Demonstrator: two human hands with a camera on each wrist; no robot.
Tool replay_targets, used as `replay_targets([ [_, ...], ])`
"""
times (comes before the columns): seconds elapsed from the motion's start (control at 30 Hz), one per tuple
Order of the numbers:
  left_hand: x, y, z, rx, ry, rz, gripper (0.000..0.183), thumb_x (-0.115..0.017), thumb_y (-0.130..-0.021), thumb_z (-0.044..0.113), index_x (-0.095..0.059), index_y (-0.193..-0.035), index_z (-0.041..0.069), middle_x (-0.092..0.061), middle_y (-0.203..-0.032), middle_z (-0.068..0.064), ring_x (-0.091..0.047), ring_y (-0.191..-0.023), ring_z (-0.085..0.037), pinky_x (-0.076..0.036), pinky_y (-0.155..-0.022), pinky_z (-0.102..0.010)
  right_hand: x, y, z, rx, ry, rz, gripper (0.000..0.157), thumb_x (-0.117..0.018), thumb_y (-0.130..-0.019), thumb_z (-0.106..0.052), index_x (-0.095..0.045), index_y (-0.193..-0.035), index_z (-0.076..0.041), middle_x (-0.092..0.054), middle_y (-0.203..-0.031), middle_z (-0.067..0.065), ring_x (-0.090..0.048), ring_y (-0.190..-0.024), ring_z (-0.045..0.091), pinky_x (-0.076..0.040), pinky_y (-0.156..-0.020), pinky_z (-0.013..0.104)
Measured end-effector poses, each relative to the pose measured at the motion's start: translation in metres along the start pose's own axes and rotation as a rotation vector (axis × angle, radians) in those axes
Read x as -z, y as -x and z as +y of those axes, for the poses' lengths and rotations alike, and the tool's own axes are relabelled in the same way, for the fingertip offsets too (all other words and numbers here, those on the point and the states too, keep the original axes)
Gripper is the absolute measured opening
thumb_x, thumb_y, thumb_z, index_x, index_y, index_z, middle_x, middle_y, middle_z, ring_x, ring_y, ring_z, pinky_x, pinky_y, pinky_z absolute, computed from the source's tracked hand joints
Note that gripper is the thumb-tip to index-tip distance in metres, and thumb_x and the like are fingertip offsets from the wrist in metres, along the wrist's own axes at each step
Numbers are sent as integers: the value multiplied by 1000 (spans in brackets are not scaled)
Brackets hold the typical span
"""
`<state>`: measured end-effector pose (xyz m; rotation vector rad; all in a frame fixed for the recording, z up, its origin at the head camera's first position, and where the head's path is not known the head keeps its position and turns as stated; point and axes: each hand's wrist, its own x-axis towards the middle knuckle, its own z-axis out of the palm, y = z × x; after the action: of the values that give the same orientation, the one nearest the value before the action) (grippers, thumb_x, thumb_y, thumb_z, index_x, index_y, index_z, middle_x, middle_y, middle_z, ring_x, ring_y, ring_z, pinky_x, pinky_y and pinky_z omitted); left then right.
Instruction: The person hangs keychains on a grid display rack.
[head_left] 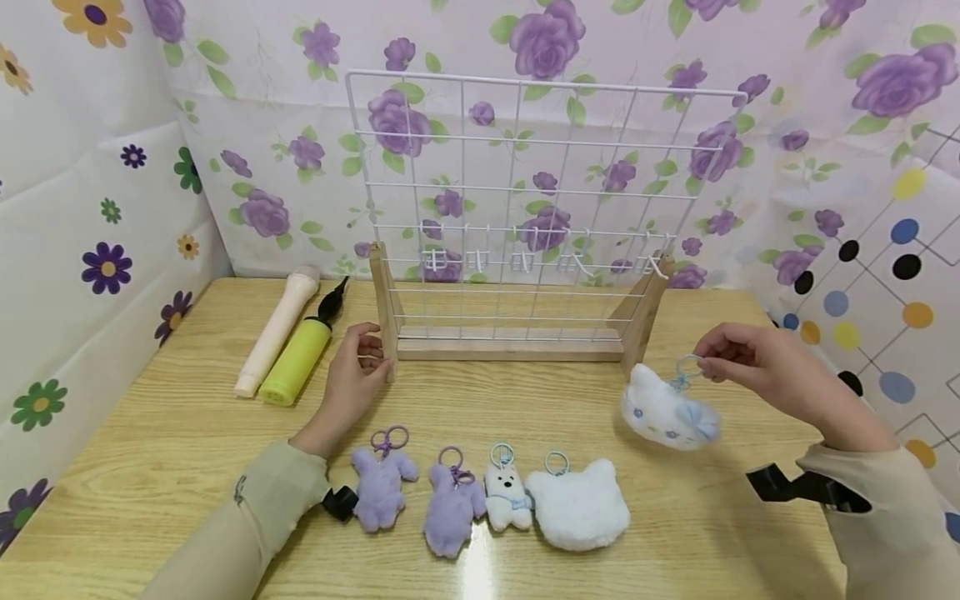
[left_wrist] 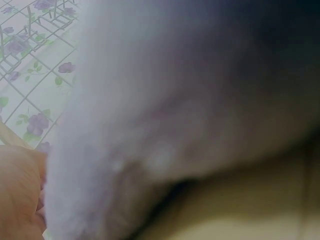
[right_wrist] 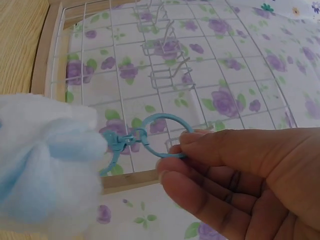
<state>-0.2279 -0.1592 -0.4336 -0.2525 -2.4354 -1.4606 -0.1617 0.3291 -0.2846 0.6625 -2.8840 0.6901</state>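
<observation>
Right hand: the grip of the right hand [head_left: 738,362] is closed, thumb and forefinger pinching a light-blue key ring [right_wrist: 164,116].
White cat plush keychain: the white cat plush keychain [head_left: 660,412] dangles from that ring, tilted and slightly blurred, above the counter [head_left: 465,400], near the rack's right foot; a pale-blue bow [right_wrist: 47,157] sits at one side.
Left hand: the grip of the left hand [head_left: 348,375] is drawn in, fingers bent and thumb against the lower end of the left wooden post [head_left: 384,292].
Grid rack: the white wire grid rack [head_left: 517,191] stands on a wooden base, with a row of white hooks [head_left: 477,260] on its lower part.
Front row, left to right: a purple plush keychain [head_left: 380,492], a second purple plush keychain [head_left: 448,512], a small white bear keychain [head_left: 507,502] and a white cat-head plush [head_left: 579,507], plain side up.
Left side: a yellow-green hand pump [head_left: 300,362] lies beside a cream tube [head_left: 279,329].
Left wrist view: mostly blocked by something blurred.
</observation>
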Motion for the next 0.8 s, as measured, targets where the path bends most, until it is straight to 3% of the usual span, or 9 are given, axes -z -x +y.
replay_targets([
  [0.2,0,0,1,3,10,-7,53,-65,-85,-6,-41,-132,1,-56,-111,-22,-59,-97,-32,-46,-73,-8,3,-6,-3,-8,34,58,6,-66,-90,-12,-67,-94,-17,-66,-79,-4,-58,-67,-3,-49,-59,16],
  [0.6,1,0,1,9,5,-6,52,-65,-86,-6,-41,-132,1,-56,-112,-22,-59,-97,-32,-48,-75,-11,9,-21,-13,23,-4,151,8,-63,-93,-12,-67,-100,-11,-68,-81,3,-58,-68,-5,-45,-57,14],
  [0.8,0,1,1,6,5,-4,52,-64,-86,-6,-40,-132,1,-56,-111,-22,-59,-96,-32,-45,-73,-7,13,-31,-21,-5,-43,193,7,-65,-91,-9,-68,-97,-9,-68,-81,4,-59,-66,-2,-46,-57,13],
])
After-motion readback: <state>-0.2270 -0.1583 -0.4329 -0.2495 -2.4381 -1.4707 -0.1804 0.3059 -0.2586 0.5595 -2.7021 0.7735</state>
